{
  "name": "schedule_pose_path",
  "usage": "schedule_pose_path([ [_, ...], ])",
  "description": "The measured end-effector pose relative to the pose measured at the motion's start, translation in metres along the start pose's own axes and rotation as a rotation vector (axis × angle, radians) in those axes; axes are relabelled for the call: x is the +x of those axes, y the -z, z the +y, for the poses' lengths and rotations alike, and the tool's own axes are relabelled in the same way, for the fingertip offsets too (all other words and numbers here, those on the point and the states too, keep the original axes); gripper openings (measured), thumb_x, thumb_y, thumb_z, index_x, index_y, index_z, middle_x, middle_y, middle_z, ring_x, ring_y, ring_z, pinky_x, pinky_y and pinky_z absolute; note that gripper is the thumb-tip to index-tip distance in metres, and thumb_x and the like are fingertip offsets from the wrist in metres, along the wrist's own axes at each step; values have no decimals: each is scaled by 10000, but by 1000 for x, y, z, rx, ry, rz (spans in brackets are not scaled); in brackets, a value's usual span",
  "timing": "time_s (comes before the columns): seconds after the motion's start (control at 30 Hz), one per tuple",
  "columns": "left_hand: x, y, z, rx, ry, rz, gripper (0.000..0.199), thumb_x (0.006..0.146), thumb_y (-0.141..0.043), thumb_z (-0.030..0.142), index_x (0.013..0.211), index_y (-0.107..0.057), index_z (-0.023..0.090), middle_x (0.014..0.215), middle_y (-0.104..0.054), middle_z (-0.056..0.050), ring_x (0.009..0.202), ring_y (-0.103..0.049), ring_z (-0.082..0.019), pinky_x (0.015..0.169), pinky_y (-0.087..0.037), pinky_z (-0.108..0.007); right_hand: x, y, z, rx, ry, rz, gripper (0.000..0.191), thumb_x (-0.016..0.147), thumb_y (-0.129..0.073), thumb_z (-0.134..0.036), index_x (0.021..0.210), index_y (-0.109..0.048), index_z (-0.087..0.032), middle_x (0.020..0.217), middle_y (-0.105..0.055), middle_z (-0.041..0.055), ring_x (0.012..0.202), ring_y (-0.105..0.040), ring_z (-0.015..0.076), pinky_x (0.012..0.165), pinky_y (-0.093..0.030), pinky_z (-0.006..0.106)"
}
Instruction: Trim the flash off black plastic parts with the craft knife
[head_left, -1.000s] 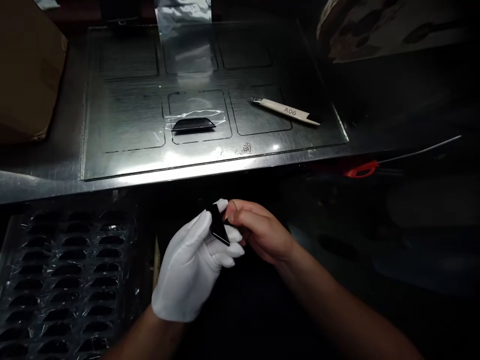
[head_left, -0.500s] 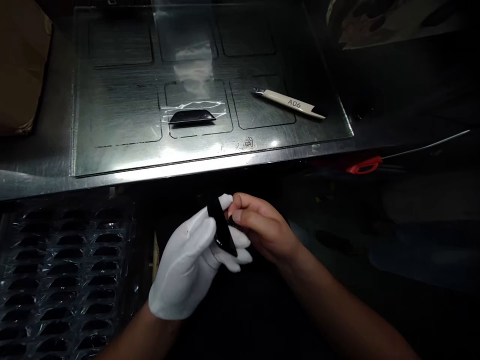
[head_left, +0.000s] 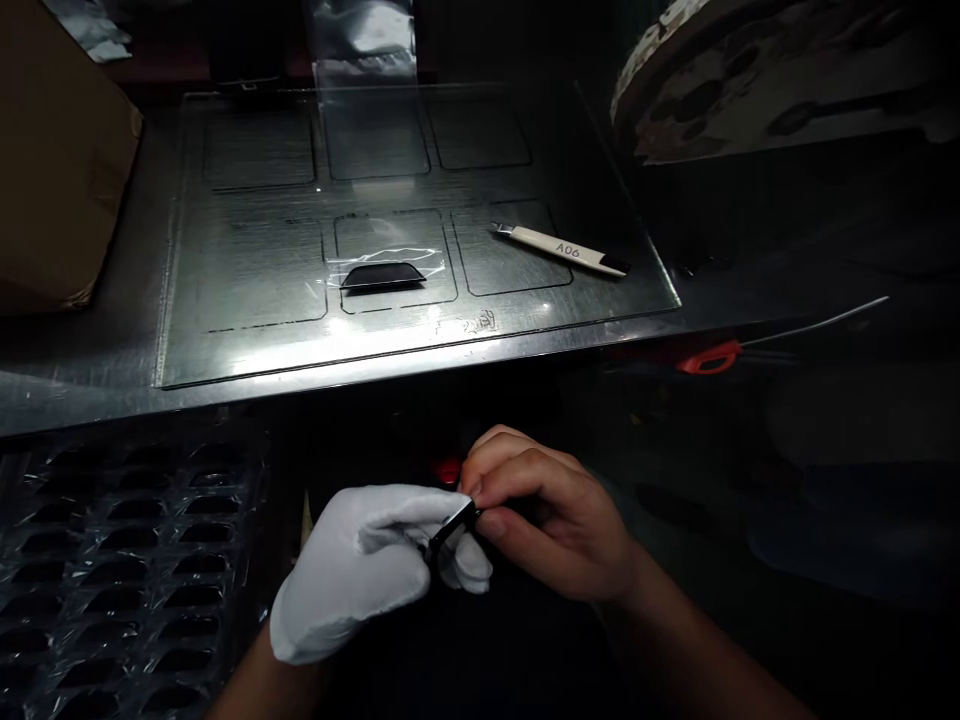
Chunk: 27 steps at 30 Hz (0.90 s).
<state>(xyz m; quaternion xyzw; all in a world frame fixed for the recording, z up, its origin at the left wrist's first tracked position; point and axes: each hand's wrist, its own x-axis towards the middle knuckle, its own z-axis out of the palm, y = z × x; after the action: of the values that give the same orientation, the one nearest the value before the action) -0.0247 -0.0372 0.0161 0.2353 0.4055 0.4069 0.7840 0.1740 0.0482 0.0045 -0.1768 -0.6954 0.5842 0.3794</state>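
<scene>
My left hand (head_left: pixel 352 570) wears a white glove and grips a small glossy black piece (head_left: pixel 448 535) between thumb and fingers. The piece is flat, and its narrow edge is turned toward me. At its right end, my bare right hand (head_left: pixel 551 520) pinches with thumb and forefinger. Whether a film lies between those fingertips is too small to tell. Both hands are in front of the metal table's edge. A similar black trapezoid piece (head_left: pixel 384 276) rests on the glass sheet (head_left: pixel 255 350), with clear crinkled film behind it.
On the glass lies a white pen-like tool (head_left: pixel 559 246) marked A06, with a metal tip. A tray (head_left: pixel 259 490) of several black pieces is at lower left. A cardboard box (head_left: pixel 64 170) stands at upper left. A red-handled tool (head_left: pixel 709 357) juts from the table edge at right.
Both hands have moved lower in the view. The black piece has turned from showing its face to edge-on, and my right fingers have closed in at its end. The table appears lower too.
</scene>
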Motion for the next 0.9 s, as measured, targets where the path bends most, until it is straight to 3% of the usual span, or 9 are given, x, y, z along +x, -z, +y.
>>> schedule_pose_path([
  [0.17,-1,2,-4,8,-9,-30,130,878,-687,72,922,-784,147,856,-779,-66,784,-704,-189,769,-574,-290,-6,-2,0,27,-72,28,213,896,-687,-65,1074,-674,-181,1009,-701,65,927,-665,177,824,-554,351],
  [0.23,-1,1,-5,-14,-17,-18,73,906,-706,163,905,-774,136,834,-768,-73,777,-701,-191,754,-575,-287,-9,-2,-1,35,-186,29,165,927,-682,-128,1076,-675,-196,1010,-694,54,895,-660,165,782,-546,320],
  [0.37,3,-3,-9,-156,-95,37,331,968,-657,428,1105,-759,144,812,-768,-95,717,-725,-205,650,-570,-281,-12,-5,-4,172,-471,25,111,986,-677,-281,1069,-702,-211,922,-718,26,782,-657,124,698,-528,254],
  [0.53,4,-4,-19,-264,-154,86,403,1055,-486,423,1289,-678,158,792,-751,-72,615,-703,-157,575,-534,-236,-8,-12,0,449,-723,78,187,965,-731,-382,988,-688,-201,780,-725,-18,648,-637,59,583,-490,146],
  [0.9,7,-4,-25,-330,-206,49,447,1070,-453,419,1357,-626,123,763,-741,-59,597,-695,-137,567,-547,-205,-8,-15,6,506,-763,87,243,969,-720,-415,927,-669,-181,726,-715,-21,585,-617,50,522,-470,125],
])
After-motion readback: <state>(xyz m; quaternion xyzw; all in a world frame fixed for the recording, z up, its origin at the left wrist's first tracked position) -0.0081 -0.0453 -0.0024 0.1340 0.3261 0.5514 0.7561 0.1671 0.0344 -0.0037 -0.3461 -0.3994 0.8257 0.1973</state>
